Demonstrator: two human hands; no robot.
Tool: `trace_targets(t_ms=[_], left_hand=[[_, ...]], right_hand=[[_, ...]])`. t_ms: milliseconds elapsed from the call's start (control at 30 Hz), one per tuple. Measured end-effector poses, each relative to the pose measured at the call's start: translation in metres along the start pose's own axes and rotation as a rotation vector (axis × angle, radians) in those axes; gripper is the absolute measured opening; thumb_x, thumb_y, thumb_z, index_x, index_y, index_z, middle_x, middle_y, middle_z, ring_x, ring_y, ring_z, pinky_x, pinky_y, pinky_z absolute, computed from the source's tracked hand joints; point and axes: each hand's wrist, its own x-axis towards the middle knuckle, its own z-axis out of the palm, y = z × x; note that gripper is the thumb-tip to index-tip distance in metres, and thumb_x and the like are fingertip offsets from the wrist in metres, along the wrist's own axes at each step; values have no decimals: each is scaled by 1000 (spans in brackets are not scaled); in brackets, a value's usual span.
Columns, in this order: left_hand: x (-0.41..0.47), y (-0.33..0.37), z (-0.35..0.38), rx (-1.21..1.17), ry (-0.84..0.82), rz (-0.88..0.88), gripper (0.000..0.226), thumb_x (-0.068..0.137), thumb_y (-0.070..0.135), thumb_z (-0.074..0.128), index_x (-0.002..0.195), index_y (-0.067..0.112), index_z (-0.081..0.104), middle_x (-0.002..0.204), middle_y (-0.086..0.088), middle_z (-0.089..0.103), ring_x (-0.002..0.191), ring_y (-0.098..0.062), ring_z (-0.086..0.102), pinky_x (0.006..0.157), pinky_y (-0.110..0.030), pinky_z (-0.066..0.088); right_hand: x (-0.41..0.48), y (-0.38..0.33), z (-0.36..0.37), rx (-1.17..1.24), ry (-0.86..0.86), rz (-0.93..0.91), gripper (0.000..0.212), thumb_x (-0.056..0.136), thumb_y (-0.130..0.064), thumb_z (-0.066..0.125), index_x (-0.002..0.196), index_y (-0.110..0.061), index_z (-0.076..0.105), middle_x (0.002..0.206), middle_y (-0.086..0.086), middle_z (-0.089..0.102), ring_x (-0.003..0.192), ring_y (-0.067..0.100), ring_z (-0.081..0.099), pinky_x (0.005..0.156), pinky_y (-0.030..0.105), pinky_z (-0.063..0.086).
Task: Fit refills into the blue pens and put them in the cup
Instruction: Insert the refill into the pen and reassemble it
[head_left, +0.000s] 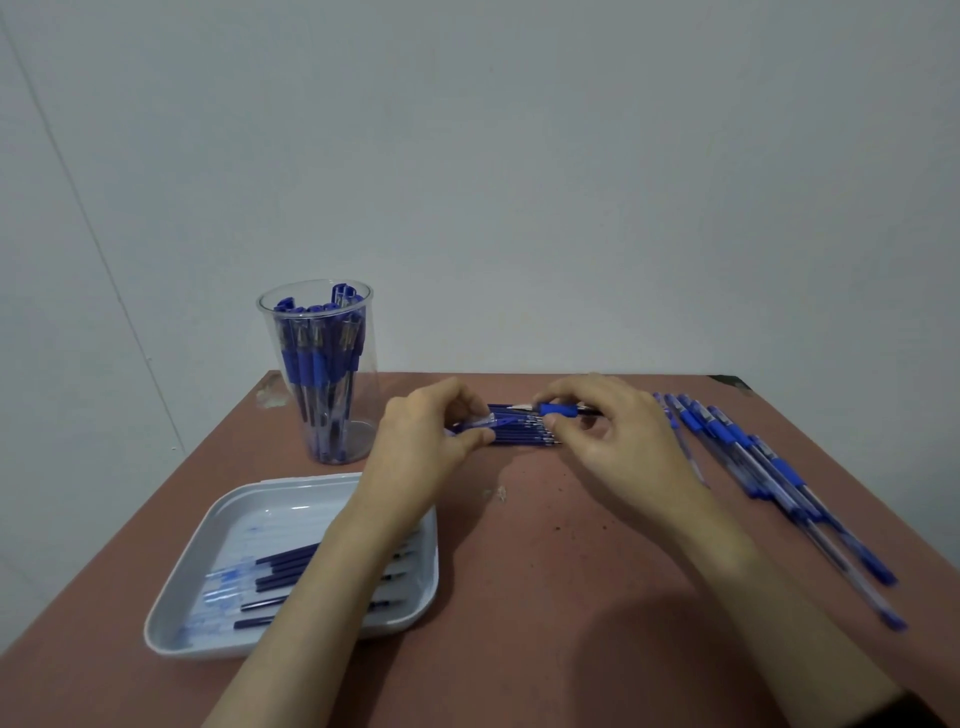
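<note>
Two bare forearms reach over the matte, speckled reddish desk (545, 571). In front of the cup (363, 400), nearer the camera, sits a glossy white tray (228, 500) with rounded corners, ink-smeared and holding slim dark refills (285, 561). Right of the cup, the left hand (415, 431) pinches a clear plastic barrel (480, 422) in its fingers. The right hand (618, 441) pinches a blue rubbery grip section (558, 410). Both work above a loose refill pile (519, 435). Far right of the cup lies a row of pens (753, 457), thin and round. The cup itself is tall, clear and cylindrical, packed with capped pens (311, 364).

A skewed join could bend the thin refill or smear ink. The round pens may roll. A knock from a wrist could tip the tall cup.
</note>
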Motion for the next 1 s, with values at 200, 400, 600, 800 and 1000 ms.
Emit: trace_targets(t_ms=[200, 400, 600, 800, 1000], left_hand=[[0, 0, 1, -21, -24, 15, 16, 72, 17, 80, 83, 20, 69, 76, 7, 68, 75, -6, 63, 63, -5, 40], [-1, 2, 1, -32, -55, 34, 14, 73, 18, 80, 83, 21, 70, 79, 3, 71, 72, -2, 61, 61, -2, 39], [-2, 4, 0, -65, -61, 47, 14, 72, 19, 81, 79, 23, 70, 73, 6, 69, 65, 3, 60, 59, -3, 39], [-4, 8, -1, -64, -29, 145, 13, 72, 19, 81, 82, 15, 75, 70, 9, 68, 63, 9, 58, 60, -3, 38], [-4, 10, -2, -47, 16, 209, 10, 73, 16, 80, 81, 13, 76, 74, 4, 72, 72, 2, 61, 61, -5, 39]], right_hand=[[0, -3, 1, -41, -29, 8, 13, 85, -25, 65, 93, -35, 69, 88, -15, 65, 87, 8, 58, 87, 43, 45], [-2, -10, -2, -44, -86, 4, 18, 88, -17, 64, 100, -28, 73, 89, -15, 63, 88, 5, 54, 87, 32, 44], [-1, -10, -3, -64, -96, -33, 13, 88, -16, 65, 96, -25, 70, 83, -28, 55, 89, -3, 52, 84, 16, 38], [-1, -11, -2, 119, -85, 12, 14, 85, -13, 69, 92, -24, 74, 86, -18, 66, 88, -1, 59, 77, 10, 43], [-2, -16, -4, 256, -71, 58, 15, 84, -8, 69, 91, -20, 76, 83, -15, 70, 84, -1, 62, 75, 8, 43]])
